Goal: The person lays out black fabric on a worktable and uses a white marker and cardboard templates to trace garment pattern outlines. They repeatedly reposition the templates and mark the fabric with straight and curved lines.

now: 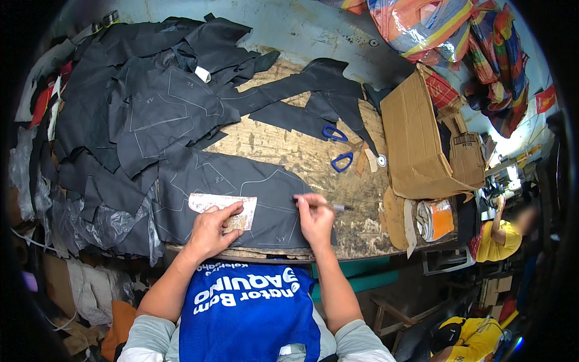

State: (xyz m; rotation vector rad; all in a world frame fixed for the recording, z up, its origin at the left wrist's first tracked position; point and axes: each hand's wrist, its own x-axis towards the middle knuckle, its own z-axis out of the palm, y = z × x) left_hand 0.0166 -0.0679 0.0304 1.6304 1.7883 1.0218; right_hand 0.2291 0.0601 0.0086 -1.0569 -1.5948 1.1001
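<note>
A black sheet of leather-like material [271,187] with pale drawn outlines lies along the near edge of the worktable. On it rests a small whitish, worn pattern piece [241,212] with a reddish edge. My left hand [211,232] lies over this piece, fingers and thumb spread, pressing it flat. To its right, my right hand [316,222] is closed in a pinch around a slim pen; its grey end [339,207] sticks out past the hand. The pen's tip is too small to make out. Blue-handled scissors [341,148] lie farther off.
Black pieces [90,108] are heaped at left, some marked with lines. A cardboard box [416,133] stands at right, beside a small stack with an orange top [437,220]. Striped plastic sacks [422,27] are at the far right. Two people in yellow shirts [500,241] are beyond the table.
</note>
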